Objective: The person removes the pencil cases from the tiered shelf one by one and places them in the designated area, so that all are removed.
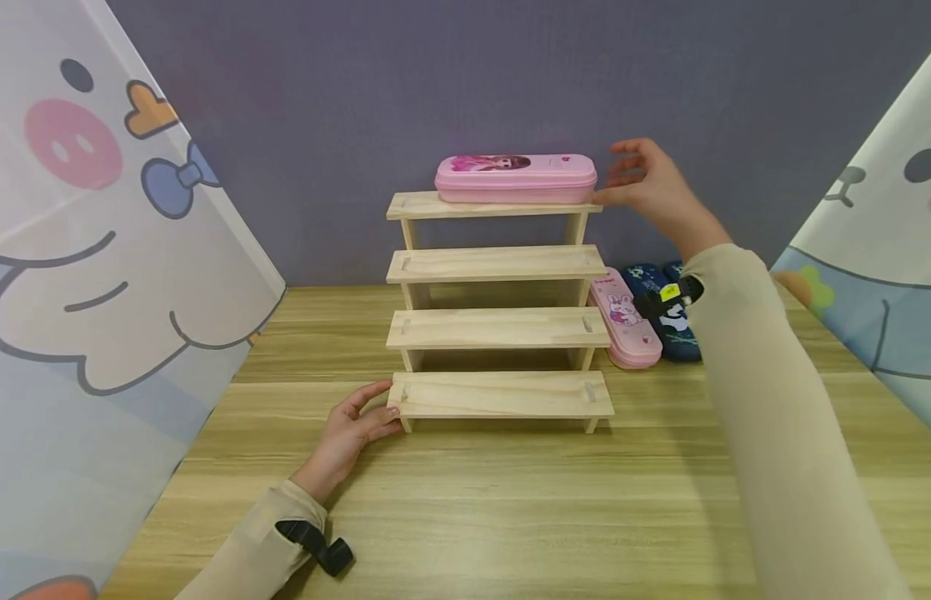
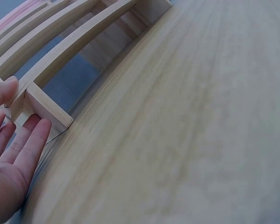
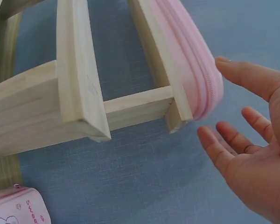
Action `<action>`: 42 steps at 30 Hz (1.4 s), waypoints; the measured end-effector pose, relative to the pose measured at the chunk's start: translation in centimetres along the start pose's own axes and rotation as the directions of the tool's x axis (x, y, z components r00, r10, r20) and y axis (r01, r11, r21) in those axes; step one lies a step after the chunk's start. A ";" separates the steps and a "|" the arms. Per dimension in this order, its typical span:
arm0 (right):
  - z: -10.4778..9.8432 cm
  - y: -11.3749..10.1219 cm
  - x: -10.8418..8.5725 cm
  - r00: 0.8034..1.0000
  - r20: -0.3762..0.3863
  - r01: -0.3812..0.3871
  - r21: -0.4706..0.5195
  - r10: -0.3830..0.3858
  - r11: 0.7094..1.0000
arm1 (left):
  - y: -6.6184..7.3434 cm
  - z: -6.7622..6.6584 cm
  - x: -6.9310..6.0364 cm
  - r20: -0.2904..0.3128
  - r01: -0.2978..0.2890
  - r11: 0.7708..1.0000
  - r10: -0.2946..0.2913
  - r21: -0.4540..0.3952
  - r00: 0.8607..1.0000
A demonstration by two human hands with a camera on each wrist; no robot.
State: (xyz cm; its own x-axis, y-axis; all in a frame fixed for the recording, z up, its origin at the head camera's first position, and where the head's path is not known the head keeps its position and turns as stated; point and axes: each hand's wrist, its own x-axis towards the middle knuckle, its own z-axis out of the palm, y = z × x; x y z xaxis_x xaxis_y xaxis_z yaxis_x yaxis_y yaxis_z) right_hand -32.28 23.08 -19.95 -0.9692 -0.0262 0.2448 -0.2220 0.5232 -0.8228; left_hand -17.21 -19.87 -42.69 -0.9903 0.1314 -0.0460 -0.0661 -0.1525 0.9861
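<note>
A pink zippered pencil case [image 1: 518,193] with a doll-like girl printed on its lid lies lengthwise on the top step of a wooden tiered rack [image 1: 495,265]. My right hand [image 1: 648,187] is just off the case's right end, fingers loosely spread and holding nothing. In the right wrist view, the thumb tip is close to the case's rounded end; I cannot tell whether it touches. At the lowest step's left end, my left hand [image 1: 352,429] grips the rack. The left wrist view has its thumb on the board's edge and its fingers against the leg.
Right of the rack, a pink bunny-printed pencil case [image 1: 626,321] and dark blue patterned pencil cases [image 1: 683,342] lie on the wood-grain table [image 1: 510,517]. A grey-blue wall [image 1: 322,125] stands close behind. Cartoon-printed panels [image 1: 97,250] flank both sides.
</note>
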 end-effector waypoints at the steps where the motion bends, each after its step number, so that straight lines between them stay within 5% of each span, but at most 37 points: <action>1: 0.1 -0.2 0.2 1.000 -0.001 -0.001 -0.006 0.001 1.000 | 0.0 0.0 0.0 0.000 -0.001 1.000 0.001 0.001 1.000; 24: 2.8 -0.2 2.7 0.994 0.101 0.048 -0.038 -0.044 0.998 | -0.1 0.0 0.0 -0.001 0.002 1.000 -0.002 -0.004 1.000; 42: 2.9 -0.1 2.2 0.999 0.038 0.040 -0.031 -0.039 0.999 | 0.2 0.0 -0.1 -0.004 0.010 1.000 -0.010 -0.004 1.000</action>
State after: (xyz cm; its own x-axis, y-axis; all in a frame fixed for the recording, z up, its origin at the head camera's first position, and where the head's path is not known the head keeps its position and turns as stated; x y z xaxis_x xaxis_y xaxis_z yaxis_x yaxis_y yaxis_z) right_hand -34.75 20.54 -20.78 -0.9633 -0.0791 0.2565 -0.2570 0.5479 -0.7961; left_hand -17.16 -19.95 -42.45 -0.9900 0.1291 -0.0565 -0.0765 -0.1553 0.9849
